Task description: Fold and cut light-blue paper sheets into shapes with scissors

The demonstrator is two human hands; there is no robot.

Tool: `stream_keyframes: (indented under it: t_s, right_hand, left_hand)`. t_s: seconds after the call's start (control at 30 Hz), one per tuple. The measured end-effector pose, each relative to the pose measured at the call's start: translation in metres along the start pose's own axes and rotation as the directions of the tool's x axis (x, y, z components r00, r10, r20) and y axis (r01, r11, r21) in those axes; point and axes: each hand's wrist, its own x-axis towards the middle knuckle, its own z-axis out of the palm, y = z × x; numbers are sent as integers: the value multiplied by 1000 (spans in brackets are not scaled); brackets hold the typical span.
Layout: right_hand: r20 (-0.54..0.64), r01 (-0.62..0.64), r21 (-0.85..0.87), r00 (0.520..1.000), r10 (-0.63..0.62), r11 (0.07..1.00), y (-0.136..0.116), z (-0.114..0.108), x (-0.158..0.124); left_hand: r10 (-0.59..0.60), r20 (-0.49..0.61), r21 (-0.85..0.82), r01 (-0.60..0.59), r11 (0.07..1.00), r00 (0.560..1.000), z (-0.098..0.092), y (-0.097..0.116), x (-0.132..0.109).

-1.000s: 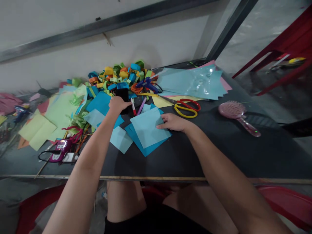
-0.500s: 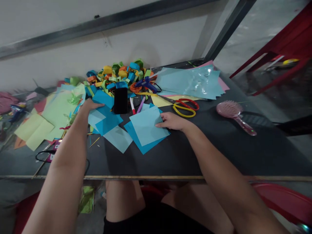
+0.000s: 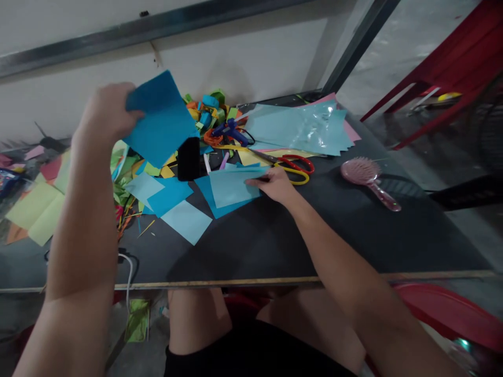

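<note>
My left hand (image 3: 112,112) is closed on a dark blue paper sheet (image 3: 159,123), lifted above the table and tilted. My right hand (image 3: 277,183) pinches the right edge of a light blue paper sheet (image 3: 231,189), which bends up a little there. Under that sheet lies a darker blue sheet (image 3: 220,210). Between the hands rest another blue sheet (image 3: 170,195) and two pale blue sheets, one nearer the front edge (image 3: 187,222). A black phone (image 3: 189,159) lies behind them. Scissors (image 3: 296,170) with red and yellow handles lie just beyond my right hand.
A heap of folded paper pieces (image 3: 210,107) and a blue glue gun (image 3: 231,131) are at the back. Bagged light blue paper (image 3: 293,128) lies back right. A pink hairbrush (image 3: 369,180) rests on the right. Yellow-green sheets (image 3: 35,209) spread out left. A red chair (image 3: 451,73) stands beyond.
My left hand has risen from the table, lifting the dark blue sheet. My right hand has closed on the light blue sheet and raised its edge. The view has shifted slightly.
</note>
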Motion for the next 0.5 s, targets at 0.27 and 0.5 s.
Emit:
stream_keyframes:
  t_s: [0.27, 0.5]
  right_hand:
    - [-234, 476, 52, 860, -452, 878, -8, -2, 0]
    - [-171, 228, 71, 962, -213, 971, -1, 0, 0]
  left_hand:
    - [219, 185, -68, -210, 975, 958, 9, 107, -39]
    - [167, 237, -500, -27, 866, 957, 54, 125, -38]
